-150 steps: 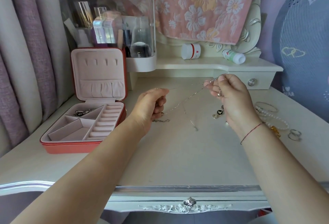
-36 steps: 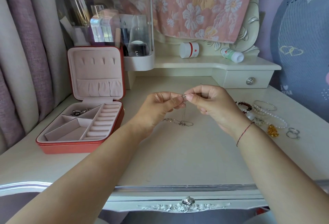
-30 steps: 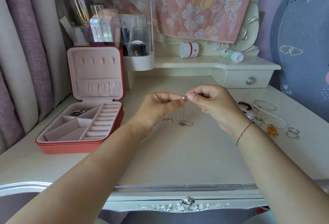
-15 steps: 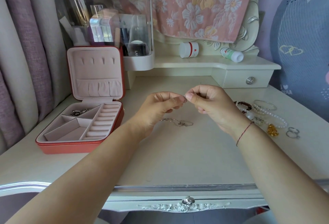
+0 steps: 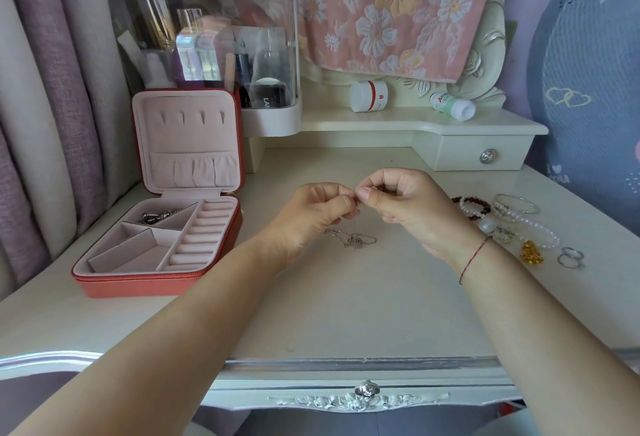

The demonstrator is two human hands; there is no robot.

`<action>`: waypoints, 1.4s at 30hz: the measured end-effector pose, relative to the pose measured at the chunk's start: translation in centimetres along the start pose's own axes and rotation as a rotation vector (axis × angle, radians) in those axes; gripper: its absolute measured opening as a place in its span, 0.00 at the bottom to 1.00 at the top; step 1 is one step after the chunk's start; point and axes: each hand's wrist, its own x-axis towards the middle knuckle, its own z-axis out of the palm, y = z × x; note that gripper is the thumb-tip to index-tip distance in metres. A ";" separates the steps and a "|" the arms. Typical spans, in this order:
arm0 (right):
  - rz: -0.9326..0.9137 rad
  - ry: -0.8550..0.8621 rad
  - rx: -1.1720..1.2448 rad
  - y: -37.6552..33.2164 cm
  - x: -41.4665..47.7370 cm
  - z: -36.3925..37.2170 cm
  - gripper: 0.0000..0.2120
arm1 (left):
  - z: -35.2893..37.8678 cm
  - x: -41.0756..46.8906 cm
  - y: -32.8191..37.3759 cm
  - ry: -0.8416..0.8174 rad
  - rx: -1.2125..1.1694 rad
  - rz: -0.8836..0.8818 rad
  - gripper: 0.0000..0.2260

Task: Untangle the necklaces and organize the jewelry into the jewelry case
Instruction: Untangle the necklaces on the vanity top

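On my cream-white dressing table point(image 5: 346, 314), the open square red jewelry case with pink lining point(image 5: 149, 285) sits off to my left, nearer my left hand point(image 5: 311, 214) than my right hand point(image 5: 405, 207). Both hands meet fingertip to fingertip, pinching the top of a thin silver chain necklace point(image 5: 353, 240), which hangs straight down to a small heap on the table just below them.

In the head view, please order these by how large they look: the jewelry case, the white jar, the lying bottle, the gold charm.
Largest: jewelry case, by far.
Next: white jar and bottle; they look about alike, so I do not rank them.
Smallest: gold charm, though nearer the camera.
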 end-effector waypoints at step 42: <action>0.134 0.341 0.198 -0.5 0.5 -0.8 0.12 | -1.5 1.1 -0.8 -0.040 -0.439 -0.080 0.03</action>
